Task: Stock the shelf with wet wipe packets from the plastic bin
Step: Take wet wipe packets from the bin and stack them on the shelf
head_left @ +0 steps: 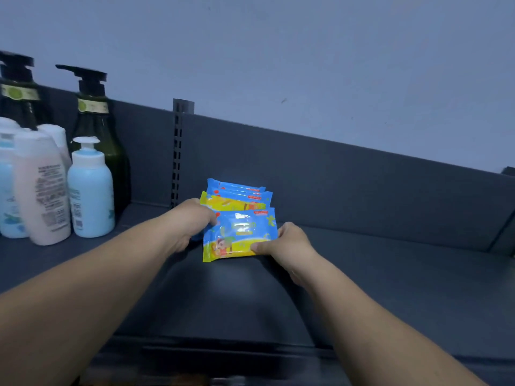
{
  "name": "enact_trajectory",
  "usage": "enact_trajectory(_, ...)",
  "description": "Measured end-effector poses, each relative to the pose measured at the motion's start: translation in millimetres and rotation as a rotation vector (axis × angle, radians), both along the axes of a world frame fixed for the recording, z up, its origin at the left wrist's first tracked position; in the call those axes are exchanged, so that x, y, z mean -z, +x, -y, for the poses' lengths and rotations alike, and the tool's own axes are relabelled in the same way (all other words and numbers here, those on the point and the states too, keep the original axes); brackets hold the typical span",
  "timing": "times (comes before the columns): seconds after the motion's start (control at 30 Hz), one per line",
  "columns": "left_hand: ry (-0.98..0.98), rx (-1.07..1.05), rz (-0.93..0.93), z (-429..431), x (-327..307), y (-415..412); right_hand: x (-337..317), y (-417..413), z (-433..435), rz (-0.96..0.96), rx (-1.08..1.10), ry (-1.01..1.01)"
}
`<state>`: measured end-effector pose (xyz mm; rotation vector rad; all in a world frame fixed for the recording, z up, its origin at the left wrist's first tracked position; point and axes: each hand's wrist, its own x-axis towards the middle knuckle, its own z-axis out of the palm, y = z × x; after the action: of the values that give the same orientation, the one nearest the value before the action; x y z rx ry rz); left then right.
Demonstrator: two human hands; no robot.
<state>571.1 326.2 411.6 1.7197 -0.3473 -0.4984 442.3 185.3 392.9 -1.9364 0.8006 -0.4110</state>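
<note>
A blue and yellow wet wipe packet (pixel 240 234) is held between both hands just above the dark grey shelf (pixel 390 268). My left hand (pixel 192 221) grips its left edge, and my right hand (pixel 284 242) pinches its lower right corner with the thumb on top. Behind it, a few more packets (pixel 239 195) of the same kind stand leaning in a row toward the shelf's back panel. The plastic bin is not in view.
On the left of the shelf stand bottles: two dark green pump bottles (pixel 94 126), a light blue bottle (pixel 90 190), a pale pink one (pixel 41 188). A slotted upright (pixel 177 151) runs down the back panel. A side wall (pixel 504 235) bounds the shelf's right end.
</note>
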Motion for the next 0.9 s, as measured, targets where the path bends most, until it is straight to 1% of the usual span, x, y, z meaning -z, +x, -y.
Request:
enact_trajectory(0.07,0.055,0.014,0.029,1.4,-2.4,0.1,3.6,3.7,0.4,-0.130,0.000,-0.139)
enact_trajectory(0.13,0.137,0.020,0.069,2.1,-3.3,0.4,5.7,5.6,0.0,-0.214,0.023,-0.254)
enact_trajectory(0.23,0.313,0.024,0.160,3.2,1.1,-0.3,3.5,7.7,-3.8,-0.290,0.035,-0.386)
enact_trajectory(0.33,0.397,0.056,0.215,3.7,3.3,-8.1,1.7,8.0,-5.6,-0.337,0.010,-0.459)
enact_trajectory(0.5,0.406,0.043,0.262,6.8,7.3,-1.4,1.0,3.8,-3.4,-0.355,-0.011,-0.430)
enact_trajectory(0.67,0.467,0.047,0.432,8.5,4.3,-8.4,-1.9,-3.6,-5.4,-0.313,-0.011,-0.376)
enact_trajectory(0.8,0.522,0.034,0.526,12.9,6.4,-12.3,-2.3,-8.7,-6.2,-0.273,-0.015,-0.362)
enact_trajectory(0.9,0.600,0.017,0.609,16.2,6.4,-16.3,-3.8,-14.1,-5.5,-0.242,-0.022,-0.339)
